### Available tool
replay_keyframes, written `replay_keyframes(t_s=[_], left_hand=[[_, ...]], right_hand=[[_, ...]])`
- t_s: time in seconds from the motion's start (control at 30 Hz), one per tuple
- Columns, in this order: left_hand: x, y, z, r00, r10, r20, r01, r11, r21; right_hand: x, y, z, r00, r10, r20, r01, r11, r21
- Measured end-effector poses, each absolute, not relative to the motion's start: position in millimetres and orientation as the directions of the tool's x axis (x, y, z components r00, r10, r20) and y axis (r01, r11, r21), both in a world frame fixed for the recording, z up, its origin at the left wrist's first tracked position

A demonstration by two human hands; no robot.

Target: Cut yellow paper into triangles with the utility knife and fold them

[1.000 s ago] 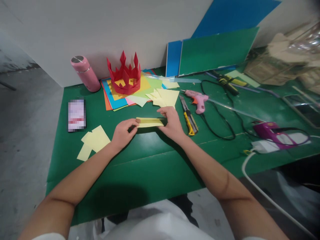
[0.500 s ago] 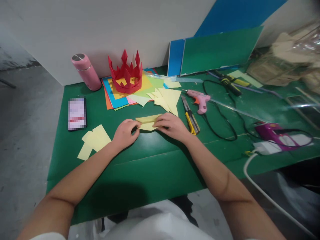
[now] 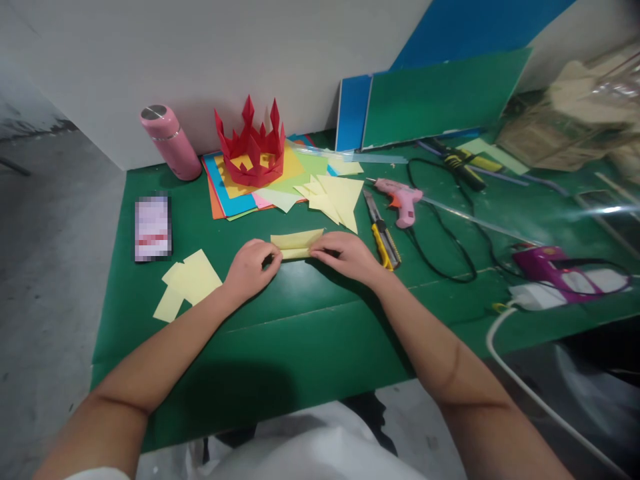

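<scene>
Between my two hands is a small piece of pale yellow paper [image 3: 297, 243], its near part folded over into a narrow strip. My left hand [image 3: 253, 265] pinches the left end between thumb and fingers. The right end is pinched by my right hand [image 3: 347, 257]. Left of my left wrist lie several cut pieces of yellow paper [image 3: 197, 280]. Beyond my right hand are folded yellow paper points [image 3: 337, 200], and a yellow box cutter [image 3: 383, 237] lies to its right.
A red paper crown [image 3: 256, 157] stands on coloured sheets [image 3: 225, 190] at the back. Near them are a pink bottle [image 3: 173, 143] and a phone [image 3: 153, 228]. A pink glue gun [image 3: 403, 197] with its black cord and a purple power strip [image 3: 555, 270] occupy the right side.
The near edge of the yellow paper, loose and curved half a second ago, now lies folded flat into a strip. Both hands keep their hold, and my right fingers have shifted slightly.
</scene>
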State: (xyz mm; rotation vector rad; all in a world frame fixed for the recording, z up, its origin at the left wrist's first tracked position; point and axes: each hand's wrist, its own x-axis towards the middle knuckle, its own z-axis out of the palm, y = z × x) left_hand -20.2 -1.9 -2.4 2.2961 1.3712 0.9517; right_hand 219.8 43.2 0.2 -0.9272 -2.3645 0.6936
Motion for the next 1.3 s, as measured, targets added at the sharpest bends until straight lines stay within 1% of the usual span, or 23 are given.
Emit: replay_keyframes(t_s=[0.07, 0.13, 0.37, 0.5, 0.7, 0.83, 0.97, 1.03, 1.13, 1.3], left_hand=[[-19.7, -2.6, -1.8, 0.311, 0.867, 0.39, 0.682, -0.489, 0.544], [-19.5, -3.6, -1.4, 0.314, 0.869, 0.382, 0.691, -0.485, 0.536], [-19.6, -5.0, -0.9, 0.34, 0.883, 0.323, 0.705, -0.467, 0.534], [-18.8, -5.0, -1.2, 0.351, 0.88, 0.319, 0.705, -0.473, 0.528], [-18.2, -4.9, -3.7, 0.362, 0.873, 0.326, 0.718, -0.484, 0.5], [-18.2, -4.8, -4.5, 0.356, 0.881, 0.312, 0.72, -0.471, 0.509], [-17.4, -5.2, -4.8, 0.371, 0.875, 0.313, 0.713, -0.484, 0.507], [-17.1, -5.4, -5.5, 0.4, 0.857, 0.324, 0.704, -0.514, 0.49], [-17.3, -5.5, -7.1, 0.428, 0.834, 0.347, 0.705, -0.549, 0.449], [-17.5, -6.7, -7.3, 0.429, 0.839, 0.335, 0.745, -0.538, 0.394]], right_hand=[[219.3, 42.1, -1.0, -0.608, 0.752, 0.255, 0.501, 0.612, -0.612], [219.6, 41.5, -1.6, -0.601, 0.758, 0.254, 0.517, 0.611, -0.599], [219.3, 40.5, 0.1, -0.642, 0.719, 0.266, 0.503, 0.657, -0.562], [217.5, 40.3, 1.8, -0.675, 0.687, 0.27, 0.472, 0.683, -0.557], [220.7, 41.9, 2.0, -0.64, 0.74, 0.206, 0.513, 0.611, -0.603], [220.4, 40.6, 3.0, -0.623, 0.767, 0.152, 0.55, 0.568, -0.612], [218.8, 39.6, 4.3, -0.647, 0.733, 0.211, 0.516, 0.624, -0.587], [218.7, 40.1, 4.4, -0.658, 0.716, 0.232, 0.495, 0.645, -0.582], [219.3, 41.2, 4.1, -0.666, 0.71, 0.228, 0.485, 0.645, -0.59], [219.8, 41.1, 3.9, -0.618, 0.761, 0.199, 0.514, 0.583, -0.629]])
